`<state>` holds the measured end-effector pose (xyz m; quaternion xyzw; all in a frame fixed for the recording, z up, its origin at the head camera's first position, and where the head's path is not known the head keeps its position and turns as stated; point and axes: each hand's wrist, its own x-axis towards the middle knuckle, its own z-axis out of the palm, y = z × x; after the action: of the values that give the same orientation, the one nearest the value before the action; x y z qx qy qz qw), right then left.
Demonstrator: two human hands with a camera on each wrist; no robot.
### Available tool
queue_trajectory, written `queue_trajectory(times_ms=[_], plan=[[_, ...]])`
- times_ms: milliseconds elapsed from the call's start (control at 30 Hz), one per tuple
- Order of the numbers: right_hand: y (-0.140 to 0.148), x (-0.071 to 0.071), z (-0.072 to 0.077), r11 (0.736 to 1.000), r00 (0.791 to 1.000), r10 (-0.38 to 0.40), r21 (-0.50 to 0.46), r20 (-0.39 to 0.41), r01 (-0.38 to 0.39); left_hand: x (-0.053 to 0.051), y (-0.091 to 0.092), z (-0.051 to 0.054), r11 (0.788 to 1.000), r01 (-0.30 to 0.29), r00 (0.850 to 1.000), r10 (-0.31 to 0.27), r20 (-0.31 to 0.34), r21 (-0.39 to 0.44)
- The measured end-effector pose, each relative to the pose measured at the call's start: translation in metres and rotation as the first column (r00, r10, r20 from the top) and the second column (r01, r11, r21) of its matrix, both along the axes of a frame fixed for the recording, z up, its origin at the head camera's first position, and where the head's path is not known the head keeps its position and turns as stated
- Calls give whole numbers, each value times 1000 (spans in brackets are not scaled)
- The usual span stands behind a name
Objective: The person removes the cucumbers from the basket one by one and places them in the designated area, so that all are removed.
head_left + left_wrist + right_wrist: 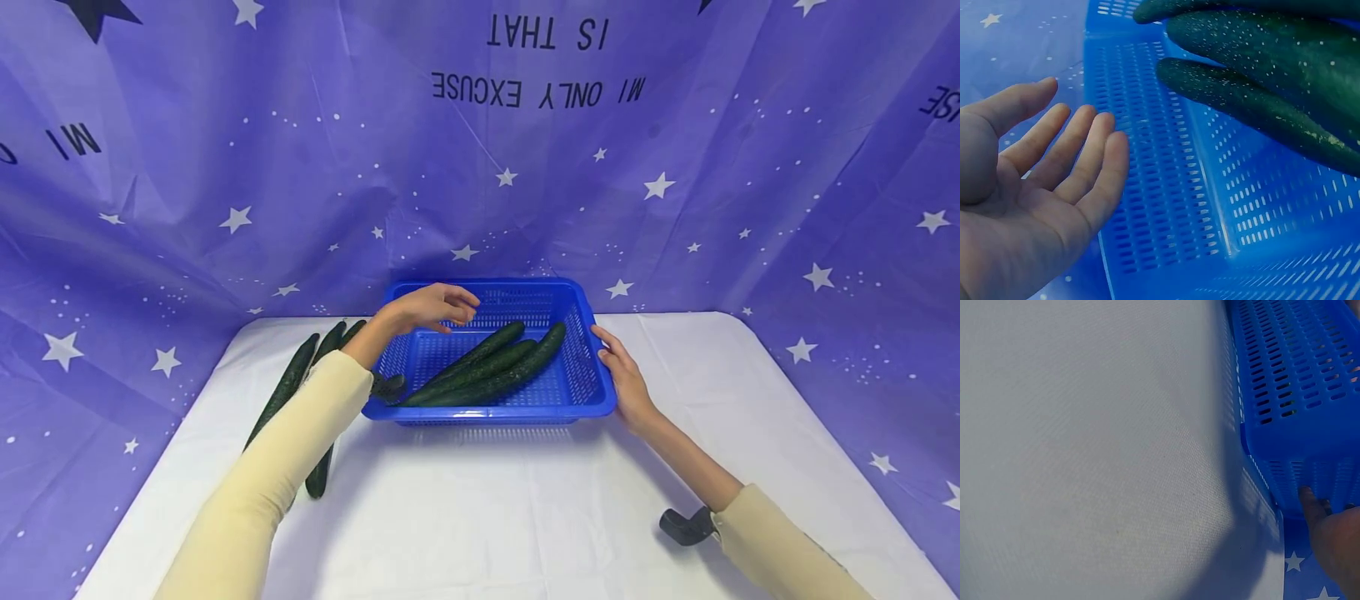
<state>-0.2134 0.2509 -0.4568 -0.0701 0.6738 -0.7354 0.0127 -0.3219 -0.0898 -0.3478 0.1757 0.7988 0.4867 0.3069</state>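
A blue plastic basket [487, 412] with slotted walls stands on the white table, and several dark green cucumbers [498, 379] lie slantwise inside it. My left hand [438, 306] hovers over the basket's back left part, fingers loosely bent and holding nothing. In the left wrist view the palm of the left hand [1054, 169] is bare, apart from the cucumbers [1260, 106]. At the basket's right end, my right hand [626, 379] holds the rim. From the right wrist view, a finger of the right hand [1335, 537] touches the basket's outer wall [1297, 437].
More cucumbers [288, 387] lie on the table left of the basket, partly hidden behind the left forearm. A purple cloth [525, 225] with white stars hangs behind the white tabletop [487, 517]. Dark wrist-camera parts [686, 527] show beside the right sleeve.
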Motion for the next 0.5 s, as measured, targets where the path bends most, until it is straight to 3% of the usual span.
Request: queue_trajectory(times_ms=[300,500], plan=[[0,0,-1,1000,1000,1,0,-4,-1,-16,14,-21,995,47,993,-38,112,-84],[0,0,-1,1000,1000,-6,1,-1,6,-19,21,-32,981,88,985,-61,159,-175]])
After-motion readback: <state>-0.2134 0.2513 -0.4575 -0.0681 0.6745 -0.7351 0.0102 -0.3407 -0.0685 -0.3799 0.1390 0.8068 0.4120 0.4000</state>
